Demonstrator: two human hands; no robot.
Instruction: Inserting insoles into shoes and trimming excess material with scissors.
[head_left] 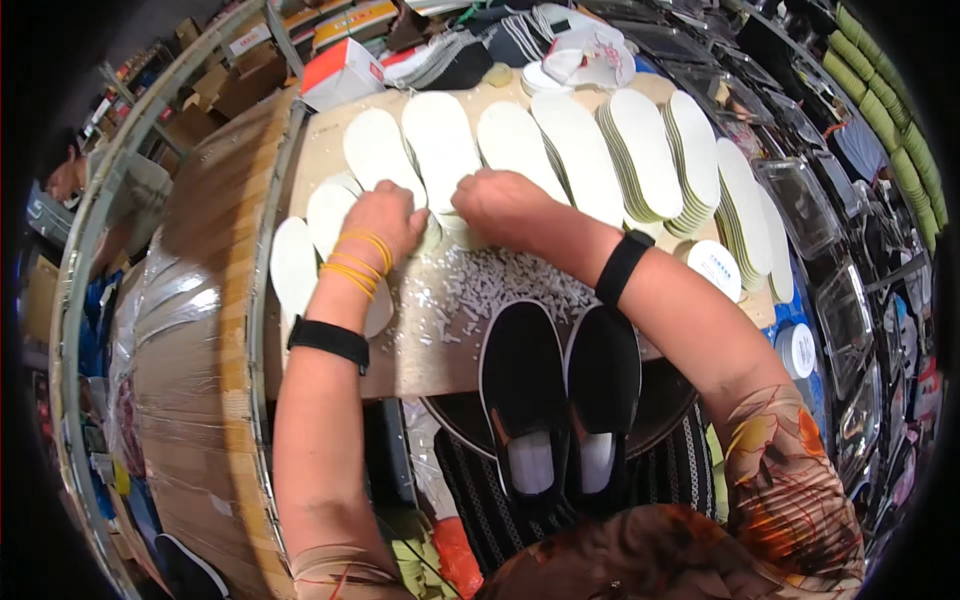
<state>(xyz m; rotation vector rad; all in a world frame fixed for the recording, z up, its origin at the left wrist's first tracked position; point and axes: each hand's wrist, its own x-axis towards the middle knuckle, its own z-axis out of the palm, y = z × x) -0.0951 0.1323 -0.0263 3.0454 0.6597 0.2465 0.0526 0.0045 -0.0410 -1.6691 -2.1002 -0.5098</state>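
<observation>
My left hand [387, 222] is closed, with its fingers curled at the heel end of a white insole [376, 145] on the board. To its right, my right hand [505, 205] is closed beside the heel of another white insole [440, 140]. Whatever lies between the fingers of either hand is hidden. Stacks of insoles, such as a tall one [640, 150], fan out along the board to the right. More insoles [293, 262] lie left of my left hand. Below my hands, small white bits [500, 285] are scattered. A pair of black slip-on shoes [525, 365] stands at the near edge.
The wooden board [425, 365] carries the insoles. A round white-lidded tub [712, 268] stands at its right, with another white tub [797, 350] farther out. A red and white box [342, 75] sits at the back left. Clear plastic packages [800, 205] line the right. Plastic-wrapped cardboard [190, 320] flanks the left.
</observation>
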